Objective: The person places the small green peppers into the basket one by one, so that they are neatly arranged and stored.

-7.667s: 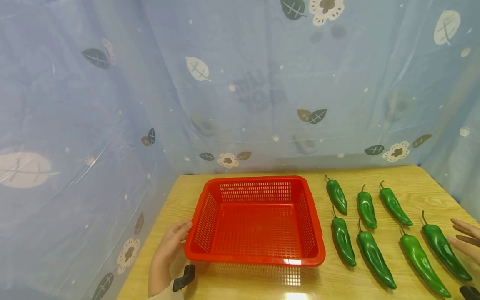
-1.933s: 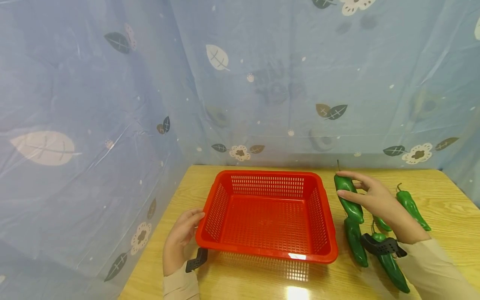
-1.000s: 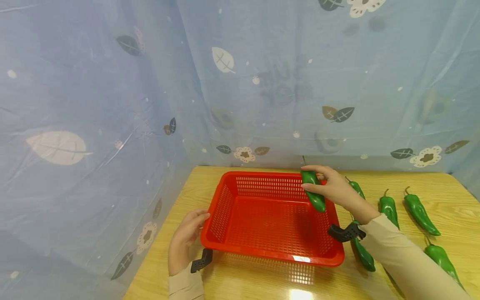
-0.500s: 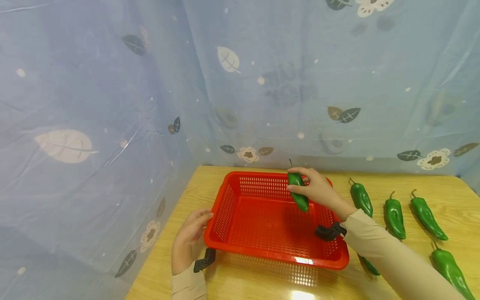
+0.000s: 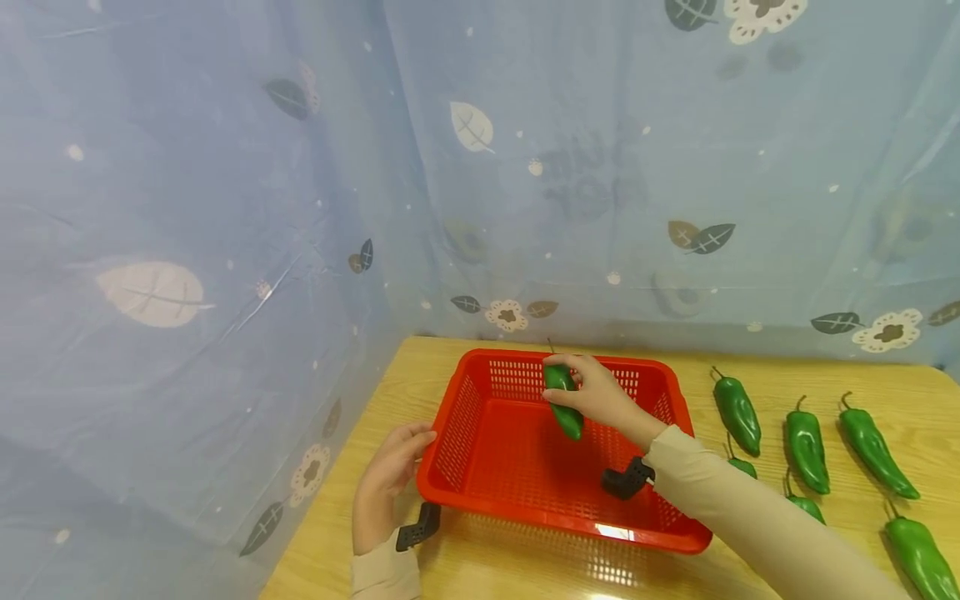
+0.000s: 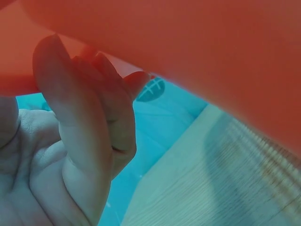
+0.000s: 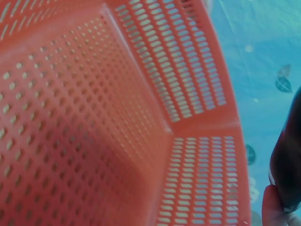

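Observation:
My right hand (image 5: 600,396) pinches a green pepper (image 5: 562,404) between thumb and fingers, stem toward the back, above the inside of the red basket (image 5: 517,442). In the right wrist view the pepper (image 7: 287,160) is a dark shape at the right edge, with a fingertip (image 7: 272,207) beneath it and the perforated basket (image 7: 209,120) to the left. At the basket's left rim, my left hand (image 5: 393,467) holds the edge. The left wrist view has that hand (image 6: 84,122) with bent fingers against the red rim (image 6: 202,52). Some fingertips are hidden.
Several green peppers lie right of the basket, among them one near its back corner (image 5: 737,412), one farther right (image 5: 876,446) and a lighter one at the front right (image 5: 922,554). My right forearm partly covers others. A patterned blue curtain (image 5: 585,167) hangs behind the wooden table (image 5: 330,517).
The right hand went from the table's right side to the peppers, took hold of one and carried it left over the basket. The left hand stays at the rim; the view has shifted.

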{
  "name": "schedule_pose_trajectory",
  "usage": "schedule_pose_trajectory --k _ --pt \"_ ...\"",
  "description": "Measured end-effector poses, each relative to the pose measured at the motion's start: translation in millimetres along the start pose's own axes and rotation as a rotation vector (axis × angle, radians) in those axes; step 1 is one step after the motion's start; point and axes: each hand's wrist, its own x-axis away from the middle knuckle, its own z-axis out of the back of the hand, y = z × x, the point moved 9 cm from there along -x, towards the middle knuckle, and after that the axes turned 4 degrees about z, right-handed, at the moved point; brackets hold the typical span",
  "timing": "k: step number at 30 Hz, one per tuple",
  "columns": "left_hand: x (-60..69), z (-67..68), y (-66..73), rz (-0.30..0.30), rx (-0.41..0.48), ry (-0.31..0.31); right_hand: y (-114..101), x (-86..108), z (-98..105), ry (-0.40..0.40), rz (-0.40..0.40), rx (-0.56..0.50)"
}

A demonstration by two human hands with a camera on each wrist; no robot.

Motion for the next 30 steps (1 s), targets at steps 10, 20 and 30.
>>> schedule_pose_trajectory --k 10,20,30 --pt "-1.1 -0.3 -2.5 0.017 -0.005 0.028 1 -13.8 -33 -0.047 -0.018 -0.057" --pt "-0.6 0.2 -4.3 0.039 0.004 0.055 3 -25.3 -60 -0.052 -0.021 -0.096" --pt "-0.6 2.3 -3.0 0.036 -0.004 0.05 1 -39.0 -87 -0.041 -0.04 -0.112"
